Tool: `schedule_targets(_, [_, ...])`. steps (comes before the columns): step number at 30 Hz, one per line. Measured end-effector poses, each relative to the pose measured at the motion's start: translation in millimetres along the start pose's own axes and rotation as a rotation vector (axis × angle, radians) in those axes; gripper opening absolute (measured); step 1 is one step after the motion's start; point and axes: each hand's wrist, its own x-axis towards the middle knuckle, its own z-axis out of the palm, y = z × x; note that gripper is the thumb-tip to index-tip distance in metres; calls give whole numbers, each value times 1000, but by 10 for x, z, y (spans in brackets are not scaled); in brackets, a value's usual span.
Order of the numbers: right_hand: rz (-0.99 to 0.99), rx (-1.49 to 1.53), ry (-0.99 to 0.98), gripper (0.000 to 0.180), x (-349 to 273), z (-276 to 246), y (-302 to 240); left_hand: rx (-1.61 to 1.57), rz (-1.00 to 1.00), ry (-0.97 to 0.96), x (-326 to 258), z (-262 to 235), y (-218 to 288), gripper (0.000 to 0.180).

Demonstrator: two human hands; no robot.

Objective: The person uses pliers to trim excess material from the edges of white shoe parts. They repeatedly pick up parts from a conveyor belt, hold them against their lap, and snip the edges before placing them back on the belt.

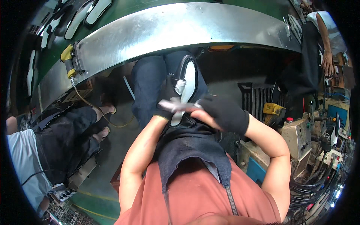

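Note:
A black shoe with a white sole (188, 80) stands upside down on my lap, sole facing up. My left hand (168, 98), in a black glove, grips its side and a wad of white cloth (180, 86) pressed on the sole. My right hand (221, 111), also in a black glove, is closed around a metal tool (174, 106) whose flat blade lies across the sole's near end. A dark apron (195, 146) covers my lap and chest.
A curved steel guard (180, 30) edges a green conveyor (123, 11) carrying white soles (80, 17) at the back. A seated person in dark trousers (63, 135) is at my left. Another person (324, 37) stands at right by machines and cables (303, 138).

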Motion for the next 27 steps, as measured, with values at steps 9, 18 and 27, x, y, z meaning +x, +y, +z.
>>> schedule_targets(9, [-267, -133, 164, 46, 19, 430, 246, -297, 18, -122, -289, 34, -378, 113])
schedule_targets(18, [-614, -74, 156, 42, 167, 496, 175, -365, -155, -349, -254, -108, -290, 112])
schedule_targets(27, [883, 945, 155, 52, -849, 1462, 546, -328, -44, -179, -278, -162, -351, 116])
